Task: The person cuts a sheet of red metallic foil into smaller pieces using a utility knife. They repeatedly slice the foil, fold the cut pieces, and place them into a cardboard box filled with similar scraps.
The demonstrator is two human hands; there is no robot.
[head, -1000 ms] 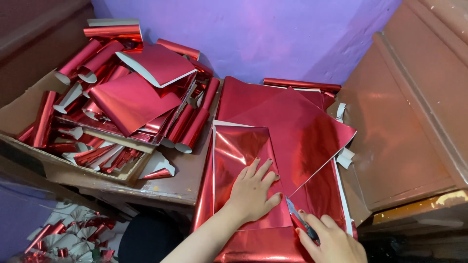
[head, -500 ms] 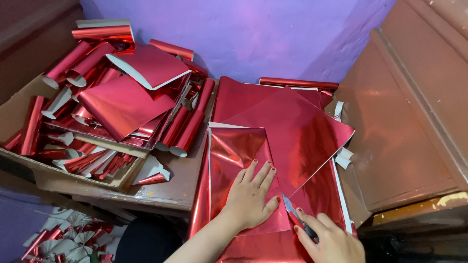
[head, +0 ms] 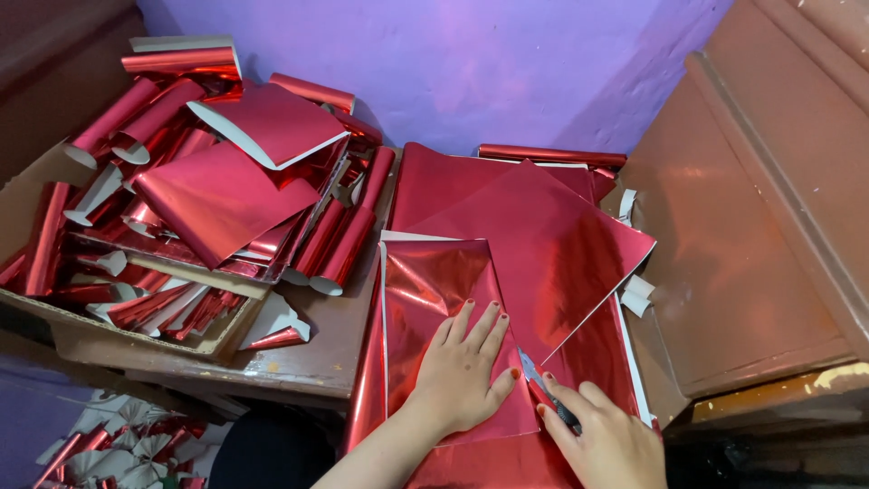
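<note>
Here, left hand (head: 463,367) lies flat, fingers spread wide, palm pressing a shiny red foil sheet (head: 434,299) on the stack at the table's near edge. Right hand (head: 605,435) has fingers curled tight around a small cutter (head: 541,384), blade tip at the sheet's right edge, just beside the left thumb. Both forearms come in from below; right wrist cut off by the frame. Cutter handle mostly hidden in the fist. Cardboard box (head: 54,335) of foil rolls sits left.
</note>
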